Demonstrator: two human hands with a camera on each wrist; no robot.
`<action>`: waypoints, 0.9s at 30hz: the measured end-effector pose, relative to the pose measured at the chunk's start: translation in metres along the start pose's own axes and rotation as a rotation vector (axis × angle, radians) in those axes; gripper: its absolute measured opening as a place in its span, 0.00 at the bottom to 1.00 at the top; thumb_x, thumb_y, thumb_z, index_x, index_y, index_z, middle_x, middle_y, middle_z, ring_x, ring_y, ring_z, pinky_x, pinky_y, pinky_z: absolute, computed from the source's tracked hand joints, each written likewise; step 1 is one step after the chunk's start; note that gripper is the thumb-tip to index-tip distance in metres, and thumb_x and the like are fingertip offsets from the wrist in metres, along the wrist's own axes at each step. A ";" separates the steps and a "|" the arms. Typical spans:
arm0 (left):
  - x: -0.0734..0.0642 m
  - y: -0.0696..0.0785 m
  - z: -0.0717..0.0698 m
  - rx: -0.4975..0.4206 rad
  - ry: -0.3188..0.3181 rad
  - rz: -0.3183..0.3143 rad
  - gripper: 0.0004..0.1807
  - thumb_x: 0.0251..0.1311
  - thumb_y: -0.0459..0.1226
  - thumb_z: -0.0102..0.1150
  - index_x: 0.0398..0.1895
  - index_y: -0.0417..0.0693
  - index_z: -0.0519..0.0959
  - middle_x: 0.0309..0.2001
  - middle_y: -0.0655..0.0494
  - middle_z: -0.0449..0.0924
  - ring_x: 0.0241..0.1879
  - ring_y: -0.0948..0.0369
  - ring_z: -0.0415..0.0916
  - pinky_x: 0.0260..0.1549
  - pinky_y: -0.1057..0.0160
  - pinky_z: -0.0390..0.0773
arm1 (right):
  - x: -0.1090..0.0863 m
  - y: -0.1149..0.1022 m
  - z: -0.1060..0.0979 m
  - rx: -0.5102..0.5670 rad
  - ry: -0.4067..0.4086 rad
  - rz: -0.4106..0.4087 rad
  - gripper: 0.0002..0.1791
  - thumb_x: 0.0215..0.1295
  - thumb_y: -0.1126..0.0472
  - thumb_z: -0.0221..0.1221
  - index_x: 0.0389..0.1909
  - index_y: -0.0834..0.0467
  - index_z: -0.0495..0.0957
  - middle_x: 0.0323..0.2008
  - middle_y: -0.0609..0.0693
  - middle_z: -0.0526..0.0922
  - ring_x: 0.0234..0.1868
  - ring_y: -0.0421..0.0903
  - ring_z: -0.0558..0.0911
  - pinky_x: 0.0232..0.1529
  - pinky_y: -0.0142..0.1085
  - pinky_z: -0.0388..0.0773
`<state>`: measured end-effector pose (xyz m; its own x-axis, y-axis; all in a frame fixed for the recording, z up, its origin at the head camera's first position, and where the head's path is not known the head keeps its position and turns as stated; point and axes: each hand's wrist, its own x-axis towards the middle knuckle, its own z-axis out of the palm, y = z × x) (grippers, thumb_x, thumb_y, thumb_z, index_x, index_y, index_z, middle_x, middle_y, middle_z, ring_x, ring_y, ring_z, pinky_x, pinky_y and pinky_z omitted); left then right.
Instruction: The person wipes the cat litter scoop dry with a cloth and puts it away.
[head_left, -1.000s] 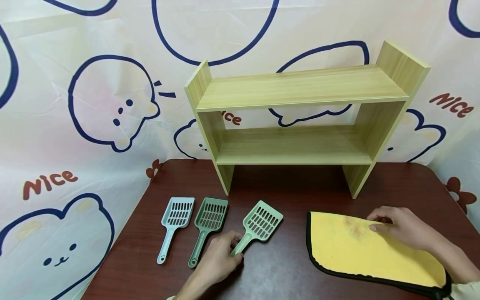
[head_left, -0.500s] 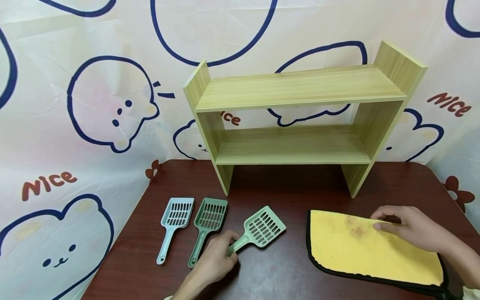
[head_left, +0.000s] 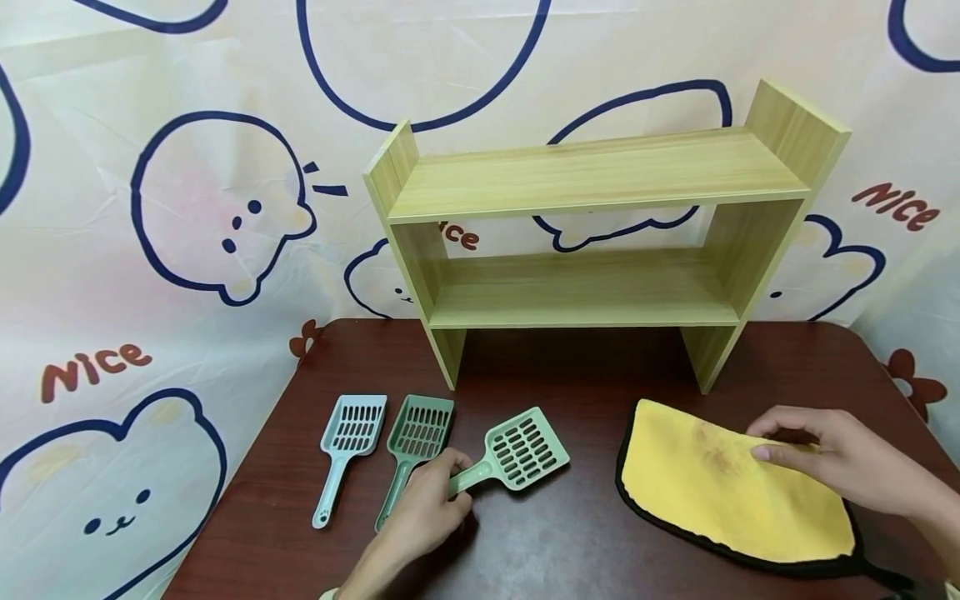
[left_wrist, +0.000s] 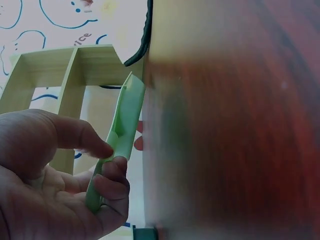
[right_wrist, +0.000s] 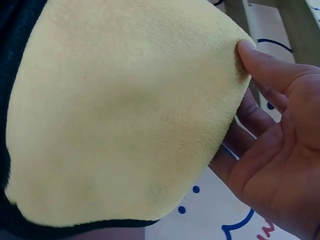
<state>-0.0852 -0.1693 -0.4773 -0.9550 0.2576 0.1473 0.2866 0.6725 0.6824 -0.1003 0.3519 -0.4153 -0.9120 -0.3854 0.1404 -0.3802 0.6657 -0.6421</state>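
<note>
My left hand [head_left: 427, 504] grips the handle of a light green litter scoop [head_left: 527, 450], whose slotted head points right, low over the table. In the left wrist view, thumb and curled fingers pinch the scoop's handle [left_wrist: 95, 187], and the scoop shows edge-on. On the right, my right hand [head_left: 832, 458] pinches a yellow cloth [head_left: 735, 492] with black edging at its folded upper side. The cloth hangs down from the thumb and fingers, filling much of the right wrist view. A dark green scoop [head_left: 422, 429] lies beside my left hand, which covers part of its handle.
A pale blue scoop [head_left: 355, 427] lies farthest left on the dark red-brown table [head_left: 555, 542]. Behind stands a two-tier wooden shelf [head_left: 585, 292], with legs on the table's back part. A printed backdrop [head_left: 225, 350] surrounds the table.
The light green scoop has turned clockwise and my left hand has shifted slightly left. The cloth's lower right part has drawn leftward and its left edge now tilts; my right hand moved slightly right.
</note>
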 end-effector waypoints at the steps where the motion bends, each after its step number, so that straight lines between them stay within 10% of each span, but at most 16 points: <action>1: 0.001 0.000 -0.001 0.001 0.014 0.021 0.17 0.53 0.28 0.67 0.46 0.50 0.80 0.32 0.63 0.81 0.27 0.71 0.69 0.28 0.67 0.70 | -0.001 -0.003 0.000 -0.002 0.009 0.004 0.13 0.71 0.66 0.68 0.44 0.41 0.86 0.36 0.35 0.87 0.34 0.37 0.81 0.31 0.32 0.75; 13: 0.012 0.039 -0.030 0.021 -0.019 -0.106 0.11 0.62 0.30 0.71 0.44 0.51 0.81 0.32 0.59 0.81 0.26 0.70 0.68 0.30 0.68 0.70 | -0.003 -0.038 -0.004 0.049 0.190 -0.129 0.21 0.61 0.79 0.70 0.44 0.50 0.87 0.42 0.40 0.86 0.42 0.34 0.82 0.41 0.24 0.75; 27: 0.026 0.049 -0.043 0.021 0.005 -0.050 0.10 0.63 0.33 0.75 0.41 0.56 0.82 0.33 0.64 0.82 0.31 0.68 0.72 0.34 0.67 0.72 | 0.000 -0.069 -0.008 0.134 0.334 -0.114 0.17 0.63 0.82 0.66 0.45 0.58 0.85 0.61 0.45 0.86 0.60 0.35 0.83 0.45 0.22 0.78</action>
<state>-0.0994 -0.1588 -0.4093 -0.9685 0.2195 0.1172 0.2400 0.6989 0.6737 -0.0756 0.3113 -0.3646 -0.8735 -0.2074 0.4405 -0.4785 0.5323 -0.6983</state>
